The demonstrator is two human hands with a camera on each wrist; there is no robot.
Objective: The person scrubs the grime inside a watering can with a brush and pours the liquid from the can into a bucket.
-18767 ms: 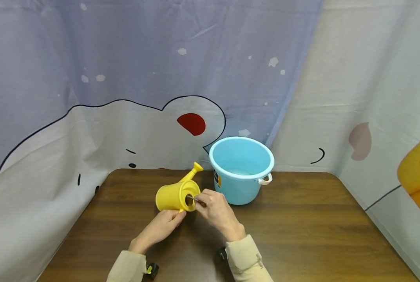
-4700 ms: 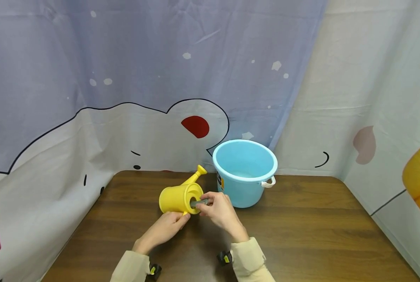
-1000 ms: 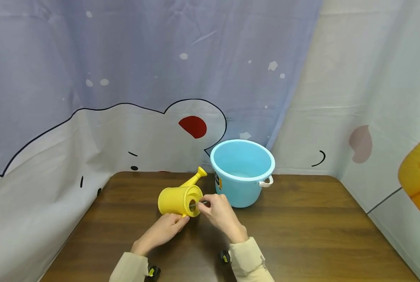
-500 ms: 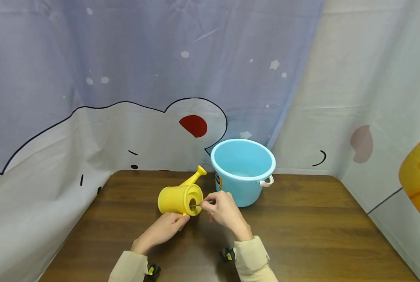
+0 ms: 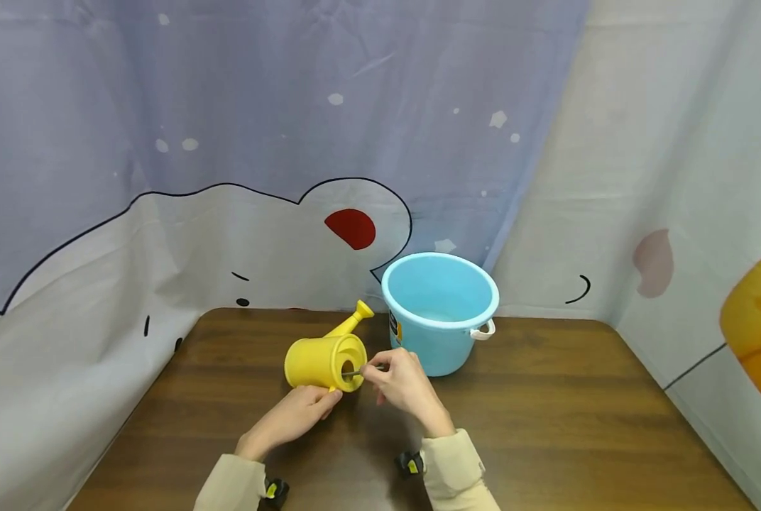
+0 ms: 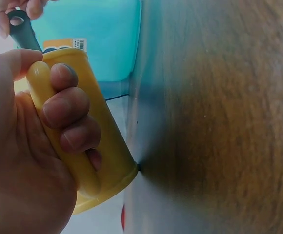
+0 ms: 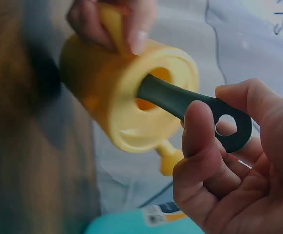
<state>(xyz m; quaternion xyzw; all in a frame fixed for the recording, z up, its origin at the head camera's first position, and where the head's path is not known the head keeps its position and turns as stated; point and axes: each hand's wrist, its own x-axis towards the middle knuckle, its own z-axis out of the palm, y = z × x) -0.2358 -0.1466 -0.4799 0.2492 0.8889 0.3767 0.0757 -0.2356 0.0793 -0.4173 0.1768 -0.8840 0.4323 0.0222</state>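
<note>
My left hand grips the handle of a yellow watering can, fingers curled round it. The can is tipped on its side, its top opening turned toward my right hand and its spout pointing to the back right. In the right wrist view, my right hand pinches the end of a flat dark green handle with a hole in it, between thumb and fingers. The other end of that tool goes through the opening and is hidden inside the can, so I cannot tell its kind.
A light blue bucket with a white side grip stands at the back of the brown wooden table, just behind my right hand. A printed cloth hangs behind the table and along its sides.
Since 4.7 s ago the dark green handle has turned from its broad face to its edge. Over the last second my right hand has shifted slightly right; my left hand keeps its grip.
</note>
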